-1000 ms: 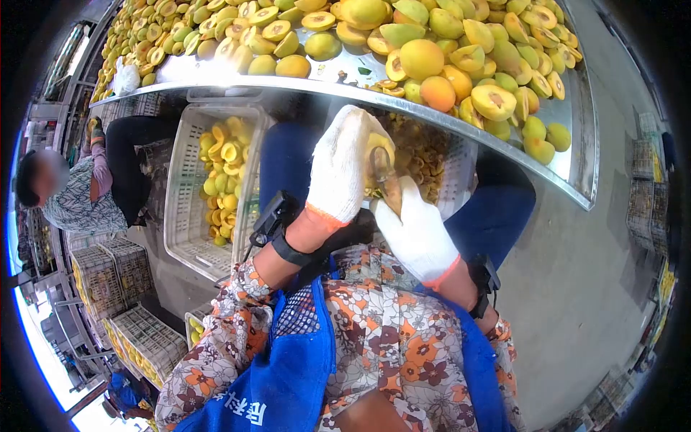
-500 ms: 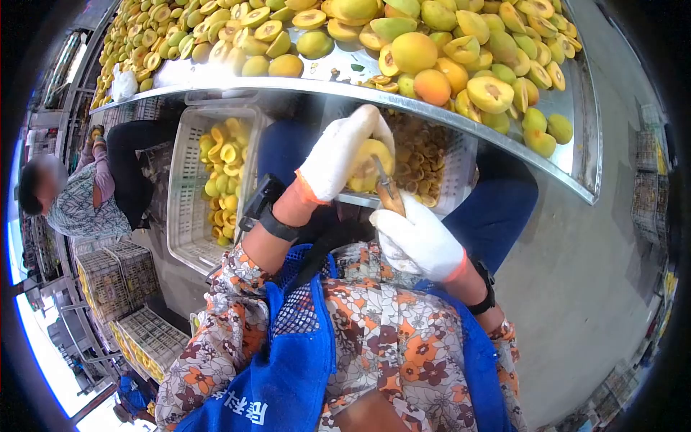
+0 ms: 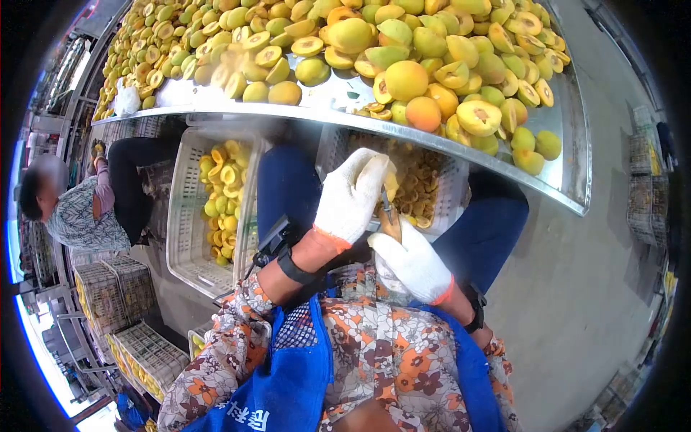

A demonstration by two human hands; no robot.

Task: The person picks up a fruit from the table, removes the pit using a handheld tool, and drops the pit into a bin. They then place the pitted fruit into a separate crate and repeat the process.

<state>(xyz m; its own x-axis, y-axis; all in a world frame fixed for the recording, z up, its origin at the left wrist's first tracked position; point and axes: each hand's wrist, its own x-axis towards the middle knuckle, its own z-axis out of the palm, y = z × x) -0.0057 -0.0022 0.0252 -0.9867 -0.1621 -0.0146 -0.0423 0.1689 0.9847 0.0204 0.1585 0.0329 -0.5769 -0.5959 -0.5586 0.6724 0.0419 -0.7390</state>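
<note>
My left hand (image 3: 353, 194), in a white glove with an orange cuff, is closed around a yellow fruit half (image 3: 391, 181), mostly hidden by the fingers. Gloved as well, my right hand (image 3: 417, 263) grips the wooden handle of a small tool (image 3: 391, 223), whose metal end touches or nearly touches the fruit. Both hands are over my lap. Beneath and beyond them, a light crate (image 3: 448, 201) holds brown pits and scraps. Halved yellow-green fruits (image 3: 479, 117) are heaped on the metal table (image 3: 568, 155) above.
A white crate (image 3: 188, 187) with yellow fruit halves (image 3: 229, 173) stands left of my legs. A person (image 3: 90, 205) sits at the far left, near stacked crates (image 3: 115, 288). The table's metal edge (image 3: 317, 115) runs just beyond my hands. A white bag (image 3: 127, 99) lies on the table.
My left hand has moved down and slightly right with the fruit, which is now turned and more hidden. The right hand and tool have shifted slightly downward.
</note>
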